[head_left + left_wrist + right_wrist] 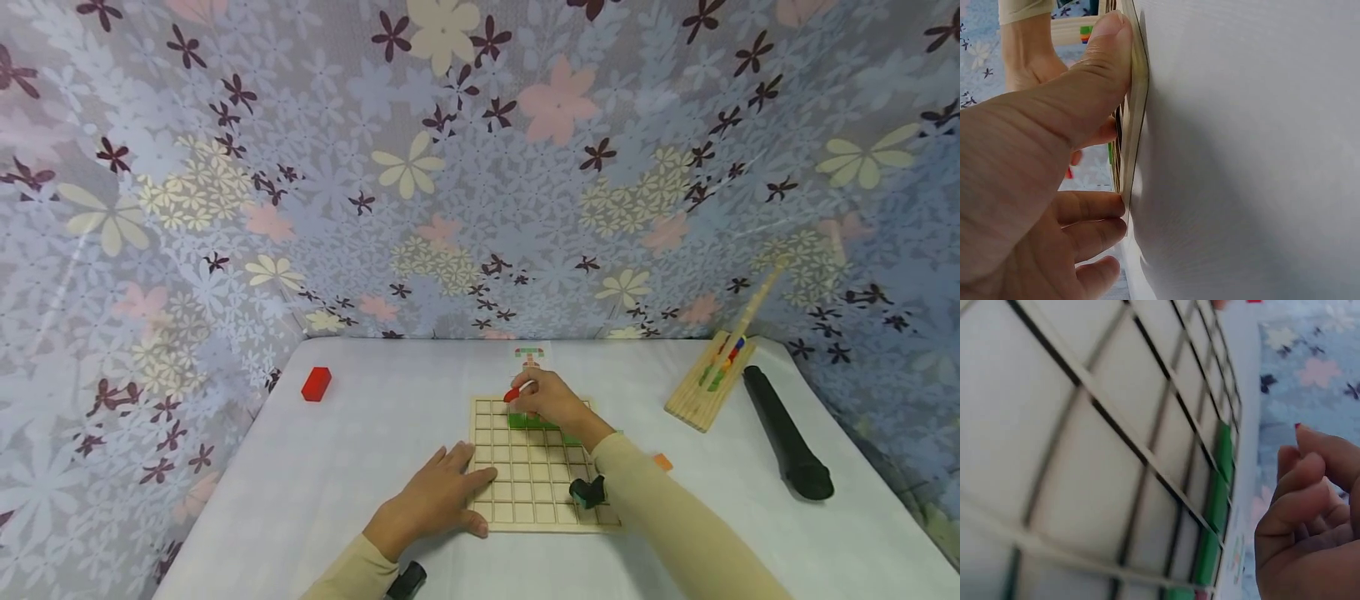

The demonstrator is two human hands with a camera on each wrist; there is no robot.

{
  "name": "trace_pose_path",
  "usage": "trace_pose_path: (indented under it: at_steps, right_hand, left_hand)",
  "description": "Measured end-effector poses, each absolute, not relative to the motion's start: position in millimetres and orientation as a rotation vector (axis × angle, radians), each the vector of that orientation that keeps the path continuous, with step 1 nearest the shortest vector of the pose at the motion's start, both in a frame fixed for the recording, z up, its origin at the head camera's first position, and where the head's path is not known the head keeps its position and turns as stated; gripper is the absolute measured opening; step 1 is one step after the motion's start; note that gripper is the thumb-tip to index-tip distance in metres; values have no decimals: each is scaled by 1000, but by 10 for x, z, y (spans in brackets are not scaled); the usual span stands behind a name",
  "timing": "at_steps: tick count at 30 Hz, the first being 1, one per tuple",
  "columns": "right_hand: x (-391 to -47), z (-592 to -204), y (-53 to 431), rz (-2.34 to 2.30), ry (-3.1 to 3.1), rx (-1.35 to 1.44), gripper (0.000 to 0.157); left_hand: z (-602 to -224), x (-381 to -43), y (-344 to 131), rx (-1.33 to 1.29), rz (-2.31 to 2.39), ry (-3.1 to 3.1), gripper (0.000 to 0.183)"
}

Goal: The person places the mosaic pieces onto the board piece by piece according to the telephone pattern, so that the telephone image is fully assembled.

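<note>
A wooden board with a square grid (501, 492) lies on the white table. My left hand (433, 497) rests on its left edge, fingers spread; in the left wrist view the thumb and fingertips touch the rim. Above the far left part of the board my right hand (558, 402) pinches a small red piece (512, 394), mostly hidden by the fingers in the right wrist view. Green tiles (519, 421) sit in a row of cells near the far edge, partly under the right hand; the right wrist view shows several green tiles (1217, 497) end to end.
A card with a coloured pattern (529, 353) lies behind the board. A red block (317, 384) stands far left. To the right are an orange piece (662, 462), a wooden stand with coloured pieces (686, 406) and a long black object (780, 433).
</note>
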State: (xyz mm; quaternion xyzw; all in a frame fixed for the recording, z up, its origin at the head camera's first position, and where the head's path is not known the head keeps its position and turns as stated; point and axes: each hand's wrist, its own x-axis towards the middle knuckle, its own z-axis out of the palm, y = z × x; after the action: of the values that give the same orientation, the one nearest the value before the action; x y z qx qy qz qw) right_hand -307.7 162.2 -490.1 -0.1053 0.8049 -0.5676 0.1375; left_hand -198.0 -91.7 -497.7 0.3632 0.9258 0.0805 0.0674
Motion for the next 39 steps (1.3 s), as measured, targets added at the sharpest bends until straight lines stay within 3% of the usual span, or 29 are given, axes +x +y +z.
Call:
trace_pose_path:
  at_steps: [9, 17, 26, 39]
  right_hand:
    - [-2994, -4985, 1366, -1168, 2642, -334, 22]
    - [-2993, -5010, 1345, -1029, 2676, -319, 22]
    - [-2962, -4949, 1363, -930, 2734, -485, 24]
    - [-2734, -4774, 2014, -1076, 2756, -660, 24]
  left_hand:
    - [-5002, -1989, -927, 1092, 217, 2798, 81]
    - [-4983, -1997, -907, 1109, 203, 2804, 82]
    - [-4996, -1999, -918, 1085, 213, 2805, 83]
    - [-4992, -2006, -910, 1072, 241, 2796, 84]
